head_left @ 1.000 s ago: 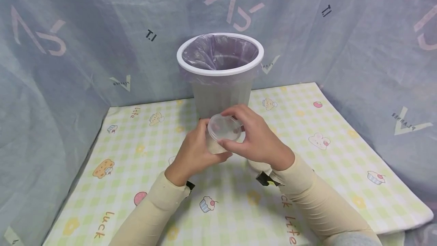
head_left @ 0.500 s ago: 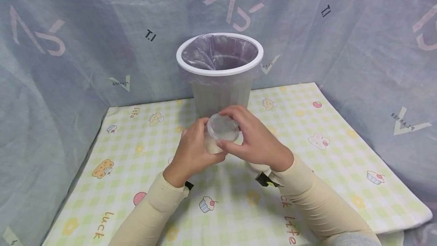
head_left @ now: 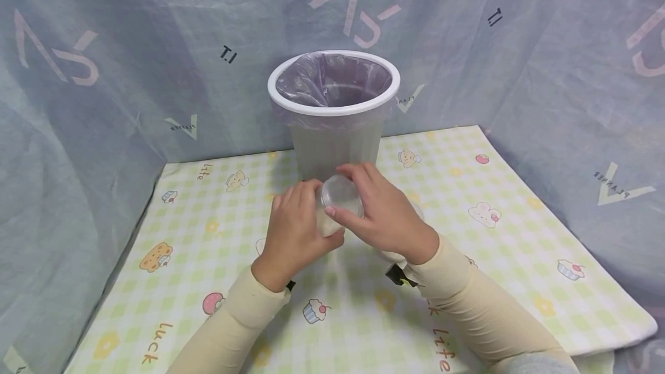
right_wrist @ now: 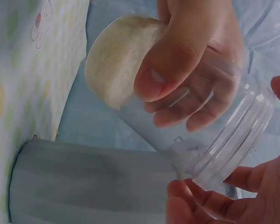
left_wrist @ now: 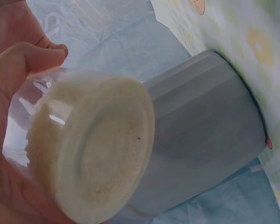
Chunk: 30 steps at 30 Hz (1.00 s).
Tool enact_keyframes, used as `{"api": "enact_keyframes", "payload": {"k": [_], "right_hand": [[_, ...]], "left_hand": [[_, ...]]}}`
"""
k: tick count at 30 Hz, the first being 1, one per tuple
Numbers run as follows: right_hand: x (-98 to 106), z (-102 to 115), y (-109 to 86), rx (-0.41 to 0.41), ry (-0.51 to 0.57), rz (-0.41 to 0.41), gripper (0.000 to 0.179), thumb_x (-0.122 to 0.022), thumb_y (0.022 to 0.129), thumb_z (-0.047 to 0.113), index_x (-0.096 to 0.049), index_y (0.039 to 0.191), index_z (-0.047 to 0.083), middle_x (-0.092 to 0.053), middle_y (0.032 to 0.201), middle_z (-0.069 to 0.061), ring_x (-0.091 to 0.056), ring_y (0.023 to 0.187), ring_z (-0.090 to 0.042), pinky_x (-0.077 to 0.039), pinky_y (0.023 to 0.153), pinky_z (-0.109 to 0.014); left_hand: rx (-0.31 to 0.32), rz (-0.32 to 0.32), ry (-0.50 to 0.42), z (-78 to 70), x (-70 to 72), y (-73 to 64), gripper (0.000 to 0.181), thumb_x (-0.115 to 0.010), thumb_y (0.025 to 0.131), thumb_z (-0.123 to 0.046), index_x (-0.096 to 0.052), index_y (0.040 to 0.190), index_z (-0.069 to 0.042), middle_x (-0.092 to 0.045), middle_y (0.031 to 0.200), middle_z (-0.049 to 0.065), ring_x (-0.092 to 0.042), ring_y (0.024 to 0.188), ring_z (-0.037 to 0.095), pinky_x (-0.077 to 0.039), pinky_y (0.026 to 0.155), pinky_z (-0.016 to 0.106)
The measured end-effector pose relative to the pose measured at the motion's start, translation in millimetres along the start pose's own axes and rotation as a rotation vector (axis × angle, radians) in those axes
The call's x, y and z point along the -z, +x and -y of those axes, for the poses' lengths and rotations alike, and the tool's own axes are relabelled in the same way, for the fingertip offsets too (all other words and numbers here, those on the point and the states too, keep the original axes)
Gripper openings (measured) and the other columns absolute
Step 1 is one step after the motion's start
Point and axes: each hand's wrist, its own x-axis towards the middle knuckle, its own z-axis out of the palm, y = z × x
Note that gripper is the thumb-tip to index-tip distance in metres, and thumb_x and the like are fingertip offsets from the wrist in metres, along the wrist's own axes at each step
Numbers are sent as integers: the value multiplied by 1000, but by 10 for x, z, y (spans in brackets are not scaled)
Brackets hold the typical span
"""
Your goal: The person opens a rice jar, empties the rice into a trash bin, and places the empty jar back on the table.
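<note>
Blue-grey fabric backdrop (head_left: 244, 4), printed with pink and pale lettering, hangs behind and on both sides; in front, a table (head_left: 208, 281) under a green-and-white checked cover with cupcake, flower and animal drawings. Near the backdrop, upright on the table: a tall pale-grey plastic bin (head_left: 337, 143) with a white rim, lined with a translucent purple plastic bag (head_left: 358, 74). In front of the bin, between two hands, a clear cylindrical plastic jar (head_left: 343, 195), tilted, raised off the table; off-white, grainy-looking contents (right_wrist: 114, 63) lie at its base end. Left hand (head_left: 293, 227): grip clasped round the jar's body, thumb on the near side. Right hand (head_left: 384, 212): grip curled about the clear, ridged top end, thumb and fingertips on opposite edges. Cream sleeves (head_left: 254, 299) reach both wrists. Beside the right wrist, a pale, rounded object (head_left: 393, 257) on the table, mostly hidden; identity unclear.
</note>
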Motion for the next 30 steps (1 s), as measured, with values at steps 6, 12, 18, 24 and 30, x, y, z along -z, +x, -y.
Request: {"api": "enact_keyframes", "payload": {"k": [6,12,18,24,30], "right_hand": [[-24,17,-10,-34,-61,-27,68,-58,96,64,-51,142,14,-57,127,-3,-63,97,-21,-57,80,-42],[-51,44,-15,-66,-80,-5,68,-55,97,65,-50,142,15,-58,127,-5,-63,86,-23,-56,74,-41],[-72,51,-25,-83,-74,10,68,-53,98,66,-51,139,12,-58,130,-6,-65,93,-26,-57,79,-44],[-88,49,-26,-63,-44,-1,64,-51,101,61,-51,137,8,-58,129,-9,-65,98,-27,-57,84,-44],[-101,28,-25,-16,-53,-15,59,-52,102,55,-50,134,6,-58,126,-9,-64,95,-27,-57,83,-43]], "left_hand": [[-55,-63,82,-30,-13,-16,88,-91,57,-45,-56,126,-2,-66,108,10,-62,89,29,-41,71,41],[-79,-96,134,-58,-21,-26,85,-87,56,-43,-58,124,-1,-66,105,11,-60,87,30,-42,70,41],[-84,-120,187,-84,-21,-28,84,-84,55,-41,-59,124,0,-66,104,11,-58,84,30,-40,67,40],[-85,-130,205,-93,-19,-21,84,-84,54,-42,-60,124,0,-67,105,12,-60,84,31,-40,66,40],[-100,-131,106,-88,-22,-19,82,-86,56,-35,-57,123,4,-66,103,14,-63,73,27,-52,63,40]]}}
